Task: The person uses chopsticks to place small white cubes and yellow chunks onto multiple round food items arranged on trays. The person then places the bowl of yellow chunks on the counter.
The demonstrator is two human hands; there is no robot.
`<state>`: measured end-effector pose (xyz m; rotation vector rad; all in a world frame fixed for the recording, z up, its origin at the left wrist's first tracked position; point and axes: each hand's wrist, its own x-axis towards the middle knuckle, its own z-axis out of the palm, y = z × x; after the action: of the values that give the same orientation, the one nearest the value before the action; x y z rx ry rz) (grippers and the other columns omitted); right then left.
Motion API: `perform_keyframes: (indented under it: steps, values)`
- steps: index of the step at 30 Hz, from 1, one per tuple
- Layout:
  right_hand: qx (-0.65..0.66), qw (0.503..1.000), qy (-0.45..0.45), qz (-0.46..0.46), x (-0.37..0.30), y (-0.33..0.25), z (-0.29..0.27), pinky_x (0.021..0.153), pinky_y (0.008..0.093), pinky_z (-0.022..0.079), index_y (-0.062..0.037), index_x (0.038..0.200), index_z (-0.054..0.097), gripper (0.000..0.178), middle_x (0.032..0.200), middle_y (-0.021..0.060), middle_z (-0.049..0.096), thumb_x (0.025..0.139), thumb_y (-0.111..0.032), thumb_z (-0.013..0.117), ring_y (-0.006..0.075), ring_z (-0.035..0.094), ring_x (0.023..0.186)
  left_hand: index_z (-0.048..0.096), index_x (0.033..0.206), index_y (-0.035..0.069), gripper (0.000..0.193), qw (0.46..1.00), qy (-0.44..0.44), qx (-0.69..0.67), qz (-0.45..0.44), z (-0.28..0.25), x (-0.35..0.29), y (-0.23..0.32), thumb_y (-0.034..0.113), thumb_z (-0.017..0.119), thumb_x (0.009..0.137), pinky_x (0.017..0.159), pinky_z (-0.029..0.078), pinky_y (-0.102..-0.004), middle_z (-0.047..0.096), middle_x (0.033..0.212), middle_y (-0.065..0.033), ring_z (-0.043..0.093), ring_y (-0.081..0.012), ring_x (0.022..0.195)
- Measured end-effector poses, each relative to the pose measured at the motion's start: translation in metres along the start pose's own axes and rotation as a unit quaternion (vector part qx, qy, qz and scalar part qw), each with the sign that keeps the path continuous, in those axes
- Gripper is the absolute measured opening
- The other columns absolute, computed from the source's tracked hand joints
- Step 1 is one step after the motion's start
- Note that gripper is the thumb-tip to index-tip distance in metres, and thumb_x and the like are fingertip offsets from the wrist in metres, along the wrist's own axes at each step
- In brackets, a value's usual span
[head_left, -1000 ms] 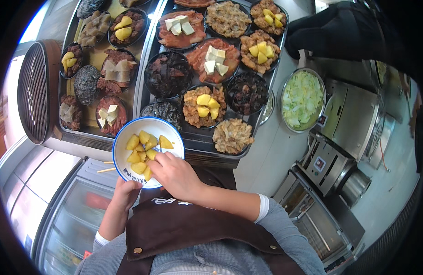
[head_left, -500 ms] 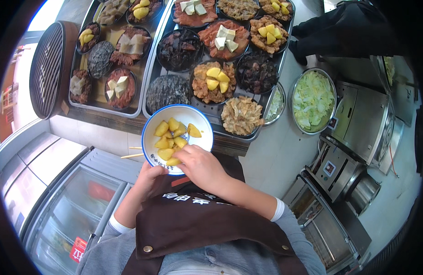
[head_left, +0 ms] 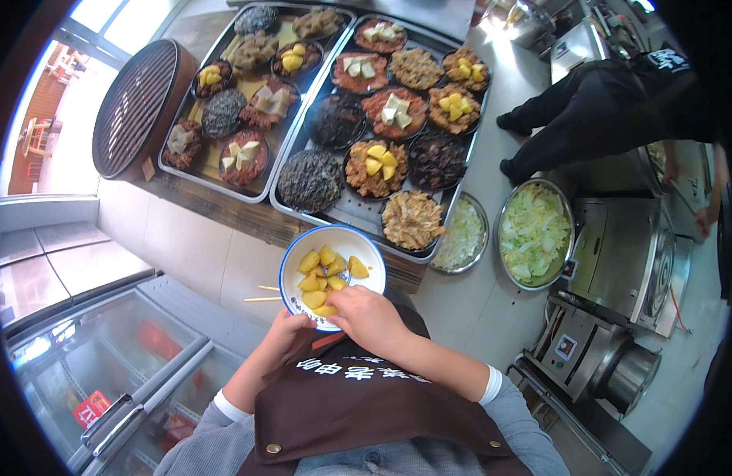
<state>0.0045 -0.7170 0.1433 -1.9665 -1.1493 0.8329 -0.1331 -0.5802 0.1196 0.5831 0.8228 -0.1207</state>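
Note:
My left hand (head_left: 285, 339) grips the lower left rim of a white bowl (head_left: 372, 252) with a blue edge. Cooked yellow potato chunks (head_left: 312, 282) lie in the bowl. Two wooden chopsticks (head_left: 263, 299) stick out to the left from beneath it. Over the near rim reaches my right hand (head_left: 367, 319), its fingertips pinched at a potato chunk (head_left: 324, 310) close to the bowl's wall. Beyond the bowl, a bowl of light brown meat (head_left: 413, 220) and a bowl of meat topped with potato chunks (head_left: 375, 169) stand on a metal tray (head_left: 351, 208).
A second tray (head_left: 259, 194) of filled bowls stands to the left, beside a round ribbed lid (head_left: 136, 107). Basins of chopped cabbage (head_left: 534, 234) and pale shreds (head_left: 463, 232) are at right. A glass-topped freezer (head_left: 104, 357) stands lower left. A person in dark clothes (head_left: 596, 111) stands far right.
My view has shifted, so the trays and the bowl appear lower and more of the other person shows. My hands keep the same hold, the right fingers still at the potato.

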Motion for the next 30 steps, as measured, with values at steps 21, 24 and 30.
perform_keyframes:
  steps: [21,24,30]
  values:
    - [-0.054,0.994,-0.037,-0.083,0.017,-0.043,0.023,0.069,0.0408,0.050,-0.0039,0.092,0.062,0.023,0.082,0.0136,0.066,0.079,-0.020,0.072,0.0313,0.064,0.079,0.043,0.130,-0.003,0.059,0.993,-0.011,-0.031,0.114,-0.033,-0.041,-0.007,-0.006,0.048,0.072,0.102,0.044,-0.0375,0.056,0.124,-0.0140,0.056,-0.0250,0.117]
    - [-0.038,0.995,-0.059,-0.067,0.026,-0.049,0.028,0.068,0.0410,0.051,-0.0047,0.093,0.062,0.023,0.082,0.0134,0.066,0.079,-0.020,0.072,0.0312,0.065,0.079,0.044,0.129,-0.003,0.058,0.991,-0.016,-0.059,0.119,-0.039,-0.042,-0.001,-0.007,0.049,0.072,0.100,0.045,-0.0360,0.057,0.122,-0.0134,0.056,-0.0241,0.116]
    - [-0.073,0.997,0.010,-0.030,0.060,-0.064,0.035,0.068,0.0407,0.050,-0.0054,0.094,0.062,0.023,0.082,0.0125,0.066,0.077,-0.017,0.073,0.0302,0.065,0.079,0.042,0.133,-0.002,0.064,0.992,-0.037,-0.050,0.107,-0.057,-0.019,0.035,-0.004,0.051,0.069,0.102,0.043,-0.0380,0.054,0.128,-0.0135,0.054,-0.0252,0.119]
